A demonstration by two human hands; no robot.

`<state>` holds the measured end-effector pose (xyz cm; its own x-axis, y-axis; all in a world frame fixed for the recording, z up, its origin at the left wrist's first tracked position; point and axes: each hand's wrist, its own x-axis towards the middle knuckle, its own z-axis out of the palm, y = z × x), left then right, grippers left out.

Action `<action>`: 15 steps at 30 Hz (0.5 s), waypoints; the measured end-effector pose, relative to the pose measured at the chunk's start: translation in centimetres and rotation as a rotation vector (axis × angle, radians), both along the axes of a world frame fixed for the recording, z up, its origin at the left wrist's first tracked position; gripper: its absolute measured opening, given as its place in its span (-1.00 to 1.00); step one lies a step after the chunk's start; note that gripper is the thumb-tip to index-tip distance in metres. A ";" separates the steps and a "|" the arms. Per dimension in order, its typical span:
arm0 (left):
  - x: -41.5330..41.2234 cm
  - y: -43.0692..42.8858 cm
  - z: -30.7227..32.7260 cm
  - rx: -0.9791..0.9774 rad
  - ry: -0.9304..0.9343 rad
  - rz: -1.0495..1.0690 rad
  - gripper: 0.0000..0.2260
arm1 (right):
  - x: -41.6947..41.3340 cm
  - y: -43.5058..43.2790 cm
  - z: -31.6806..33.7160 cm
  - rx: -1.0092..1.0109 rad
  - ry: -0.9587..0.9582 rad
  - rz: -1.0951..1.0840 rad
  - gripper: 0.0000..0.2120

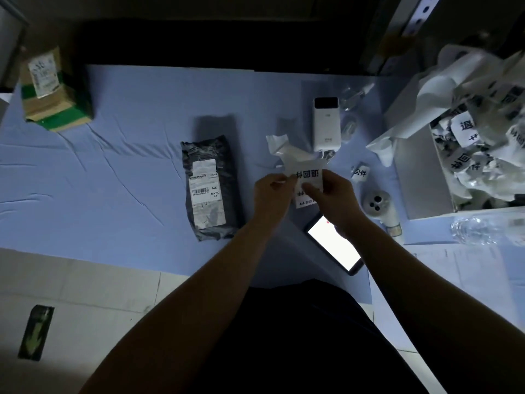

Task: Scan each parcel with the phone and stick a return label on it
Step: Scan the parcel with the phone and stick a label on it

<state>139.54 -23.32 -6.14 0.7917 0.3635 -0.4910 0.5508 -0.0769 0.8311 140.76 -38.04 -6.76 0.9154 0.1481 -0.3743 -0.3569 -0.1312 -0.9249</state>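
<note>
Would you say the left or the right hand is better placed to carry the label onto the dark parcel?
Probably the left. Both hands pinch the return label, but the left hand is right beside the dark parcel, while the right hand sits on the far side, above the lit phone.

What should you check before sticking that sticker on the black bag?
1. The left hand and right hand both pinch the label: ok.
2. The label is free of its backing: cannot tell.
3. The parcel lies flat, barcode up: ok.
4. There is a bare spot on the parcel for the label: ok.
5. The phone is near, screen lit: ok.
6. The parcel is already scanned: cannot tell.
</note>
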 end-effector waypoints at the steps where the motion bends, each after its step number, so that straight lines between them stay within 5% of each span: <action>1: 0.2 0.2 0.7 -0.074 -0.019 0.083 -0.83 | 0.0 0.0 0.2 0.005 -0.034 0.066 -0.84; 5: -0.3 1.8 3.0 -0.354 -0.172 0.043 -0.40 | -0.3 0.2 1.0 -0.011 -0.142 0.197 -0.82; 8: -1.2 2.9 3.7 -0.275 -0.333 -0.098 -0.16 | -0.4 0.8 1.6 0.019 -0.169 0.195 -0.80; 12: -1.5 3.1 3.9 -0.068 -0.395 0.119 -0.39 | -0.7 1.9 1.8 0.055 -0.087 0.058 -0.70; 15: -1.6 3.7 3.6 0.432 -0.404 -0.037 -0.75 | -0.7 2.4 2.1 0.053 -0.102 0.009 -0.68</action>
